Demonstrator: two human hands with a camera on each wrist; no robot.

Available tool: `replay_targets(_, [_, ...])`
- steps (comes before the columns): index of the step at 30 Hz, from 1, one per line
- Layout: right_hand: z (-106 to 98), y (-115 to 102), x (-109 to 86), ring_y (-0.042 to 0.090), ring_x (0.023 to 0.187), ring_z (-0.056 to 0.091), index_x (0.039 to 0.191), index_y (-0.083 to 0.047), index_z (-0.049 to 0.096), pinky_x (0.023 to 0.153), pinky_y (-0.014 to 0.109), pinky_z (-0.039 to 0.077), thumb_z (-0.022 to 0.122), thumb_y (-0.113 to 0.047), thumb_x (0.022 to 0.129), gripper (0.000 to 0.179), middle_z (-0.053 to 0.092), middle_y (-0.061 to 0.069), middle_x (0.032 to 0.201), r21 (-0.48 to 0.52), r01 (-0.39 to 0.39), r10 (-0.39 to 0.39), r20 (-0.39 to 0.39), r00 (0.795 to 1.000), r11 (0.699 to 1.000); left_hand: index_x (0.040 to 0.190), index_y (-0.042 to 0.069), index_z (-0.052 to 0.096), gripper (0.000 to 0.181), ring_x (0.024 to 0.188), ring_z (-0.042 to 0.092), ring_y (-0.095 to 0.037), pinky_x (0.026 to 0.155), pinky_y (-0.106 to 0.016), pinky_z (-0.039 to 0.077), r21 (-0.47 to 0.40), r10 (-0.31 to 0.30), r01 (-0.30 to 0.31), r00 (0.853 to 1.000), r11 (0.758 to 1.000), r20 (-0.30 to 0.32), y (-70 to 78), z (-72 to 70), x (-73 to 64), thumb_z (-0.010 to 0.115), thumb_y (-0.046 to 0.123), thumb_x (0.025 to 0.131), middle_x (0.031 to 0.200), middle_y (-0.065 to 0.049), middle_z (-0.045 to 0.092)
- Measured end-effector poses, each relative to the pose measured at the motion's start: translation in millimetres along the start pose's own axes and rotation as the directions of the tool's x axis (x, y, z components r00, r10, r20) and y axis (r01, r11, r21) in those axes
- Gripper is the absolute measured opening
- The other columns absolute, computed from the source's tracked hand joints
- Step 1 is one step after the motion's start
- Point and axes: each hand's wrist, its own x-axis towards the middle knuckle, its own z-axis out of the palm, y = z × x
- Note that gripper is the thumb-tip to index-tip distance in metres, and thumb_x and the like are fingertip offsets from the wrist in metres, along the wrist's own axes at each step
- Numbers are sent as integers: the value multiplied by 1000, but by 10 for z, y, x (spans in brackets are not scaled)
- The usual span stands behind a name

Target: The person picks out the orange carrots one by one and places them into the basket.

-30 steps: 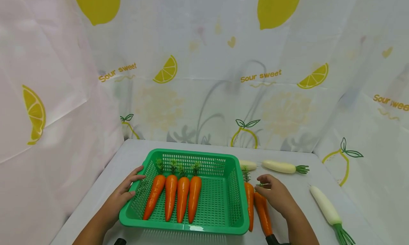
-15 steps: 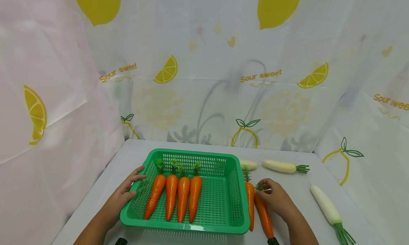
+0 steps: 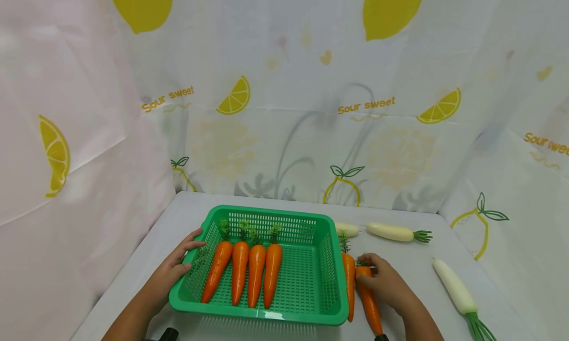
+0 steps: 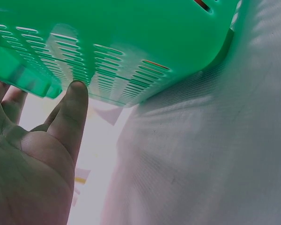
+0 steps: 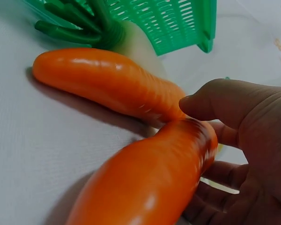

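Observation:
My left hand (image 3: 173, 264) grips the left rim of a green plastic basket (image 3: 258, 315), with its thumb (image 4: 75, 108) against the slotted outer wall. Several orange carrots (image 3: 240, 272) with leafy tops lie side by side in the basket's left half. Right of the basket, my right hand (image 3: 384, 279) holds the thick upper end of a carrot (image 3: 369, 301) that lies on the table. In the right wrist view the thumb is on the near side of this carrot (image 5: 145, 178) and the fingers reach behind it. Another carrot (image 3: 349, 286) lies between it and the basket wall.
A white radish (image 3: 391, 232) with green stalks lies at the back right, and another radish (image 3: 453, 285) lies at the far right. One more radish (image 3: 346, 229) is partly hidden behind the basket. Printed cloth (image 3: 284, 148) walls in the table.
My right hand has come down onto the carrot's top end and now grips it. The left hand stays on the basket rim. The head view has shifted slightly.

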Motion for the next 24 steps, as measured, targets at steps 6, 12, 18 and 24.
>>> replay_targets(6, [8,19,-34,36,129,58,138,-9,59,100,54,52,78,-25,93,51,59,12,145,25,14,-14,2,1000,1000,147,4,49,40,143,18,17,102,-11,35,5,-3,3,1000,1000,-4,-2,0,7,40,9,108,176,0,16])
replay_targets(12, [16,43,-42,33,127,58,137,-8,60,100,54,51,80,-25,91,53,59,14,144,-8,32,-32,6,999,999,147,3,48,41,144,19,16,103,-11,36,-6,3,-3,1000,1000,0,-9,5,11,39,9,108,176,1,16])
replay_targets(18, [21,51,-54,30,120,59,131,-14,64,94,52,53,80,-30,91,47,63,11,139,-65,6,-6,-13,1000,998,147,2,48,41,144,18,16,103,-10,35,-12,2,-2,1000,1000,-1,-16,1,17,39,9,108,176,2,16])
replay_targets(24, [20,57,-61,29,115,60,130,-18,65,90,50,52,80,-34,91,46,65,9,136,-89,-16,14,-28,1000,996,147,2,47,41,144,18,15,103,-9,33,-15,5,-5,1000,1000,1,-17,2,13,39,10,108,176,0,15])
